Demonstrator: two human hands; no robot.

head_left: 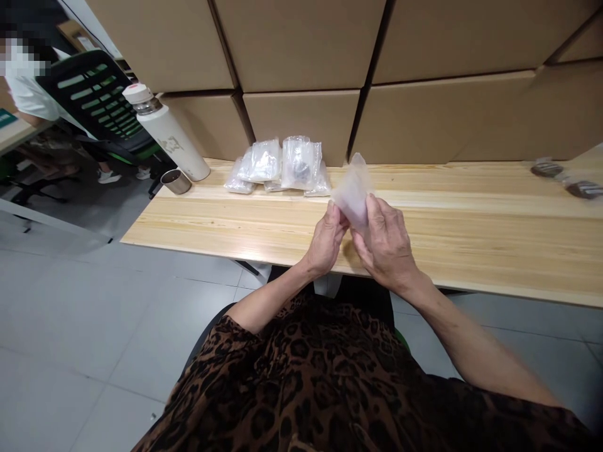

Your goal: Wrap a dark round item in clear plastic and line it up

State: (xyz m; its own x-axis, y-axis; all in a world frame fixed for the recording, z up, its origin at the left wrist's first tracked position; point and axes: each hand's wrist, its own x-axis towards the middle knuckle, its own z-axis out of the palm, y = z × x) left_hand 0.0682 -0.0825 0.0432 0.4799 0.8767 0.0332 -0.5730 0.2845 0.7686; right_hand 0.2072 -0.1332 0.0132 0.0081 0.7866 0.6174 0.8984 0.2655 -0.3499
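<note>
fingers pinch unlabelled clear bag

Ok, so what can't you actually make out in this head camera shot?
- Contents of the small translucent plastic bag: head view, film is cloudy, and left hand and right hand cover its lower part.
- Pile of clear plastic packets: contents too small.
- Two dark round items: partly cut by right edge.
</note>
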